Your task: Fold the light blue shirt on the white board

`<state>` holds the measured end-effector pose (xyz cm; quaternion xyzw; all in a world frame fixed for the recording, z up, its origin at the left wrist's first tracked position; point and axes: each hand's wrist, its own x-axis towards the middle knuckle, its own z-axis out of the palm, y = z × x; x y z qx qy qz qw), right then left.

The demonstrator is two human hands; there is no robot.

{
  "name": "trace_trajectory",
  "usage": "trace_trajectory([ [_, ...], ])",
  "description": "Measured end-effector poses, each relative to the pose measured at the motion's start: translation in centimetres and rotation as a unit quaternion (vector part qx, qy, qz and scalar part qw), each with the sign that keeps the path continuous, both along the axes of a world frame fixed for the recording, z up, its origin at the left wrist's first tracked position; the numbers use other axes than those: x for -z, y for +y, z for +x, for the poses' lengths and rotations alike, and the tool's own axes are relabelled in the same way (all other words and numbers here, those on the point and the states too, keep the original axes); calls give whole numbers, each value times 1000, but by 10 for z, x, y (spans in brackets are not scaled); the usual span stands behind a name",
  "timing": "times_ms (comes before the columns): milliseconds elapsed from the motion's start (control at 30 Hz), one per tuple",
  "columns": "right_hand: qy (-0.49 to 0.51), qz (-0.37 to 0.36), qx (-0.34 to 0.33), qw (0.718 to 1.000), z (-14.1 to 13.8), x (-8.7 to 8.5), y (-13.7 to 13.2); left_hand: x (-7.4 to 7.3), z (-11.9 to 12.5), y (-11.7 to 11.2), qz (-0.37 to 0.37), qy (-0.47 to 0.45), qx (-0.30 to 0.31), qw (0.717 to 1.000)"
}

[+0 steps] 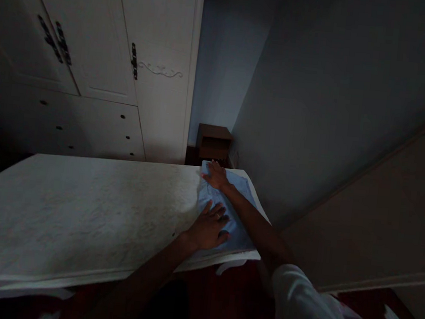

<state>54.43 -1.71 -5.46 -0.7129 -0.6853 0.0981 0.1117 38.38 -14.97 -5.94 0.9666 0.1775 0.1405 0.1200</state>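
A light blue cloth lies flat over the right end of a pale, mottled tabletop. My left hand, with a ring on one finger, rests palm down on the cloth's near left part, its fingers spread. Farther off, my right hand lies flat near the cloth's far left corner, fingers stretched out. Neither hand grips anything. The right forearm crosses over the cloth and hides part of it.
A white wardrobe with dark handles stands behind the table. Past the table's far edge is a small brown nightstand. A grey wall runs close along the right side. The floor is dark red.
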Motion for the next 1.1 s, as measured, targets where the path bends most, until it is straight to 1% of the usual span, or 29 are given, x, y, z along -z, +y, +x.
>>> trace_trajectory([
  [67, 3, -24, 4, 1000, -4, 12, 10, 9, -2, -5, 11, 7, -5, 1000],
  [167, 17, -20, 12, 1000, -1, 26, 18, 18, -7, -17, 29, 0, -30, 999],
  [300, 22, -3, 3, 1000, 6, 35, 21, 25, -10, -33, 46, -7, -52, 998],
  [400, 18, 4, -2, 1000, 7, 37, 22, 28, -9, -39, 44, -3, -63, 997],
  [500, 16, 4, -1, 1000, 6, 37, 22, 28, -9, -39, 43, -3, -70, 997],
  [700, 16, -7, -10, 1000, 6, 33, 20, 26, -15, -41, 51, 5, -46, 998],
  [767, 8, -11, -12, 1000, 7, 31, 21, 27, -17, -43, 48, -20, -43, 998],
  [833, -12, -9, -14, 1000, 5, 28, 20, 30, -17, -44, 41, -65, -55, 996],
  [900, -40, 5, -10, 999, 0, 23, 16, 32, -17, -44, 33, -115, -72, 990],
  [967, -64, 36, -12, 997, -9, 19, 4, 34, -15, -44, 28, -158, -85, 983],
  [1033, -69, 75, -35, 994, -19, 17, -16, 34, -13, -43, 29, -183, -95, 978],
  [1100, -50, 106, -79, 990, -28, 18, -45, 34, -11, -42, 32, -187, -102, 977],
])
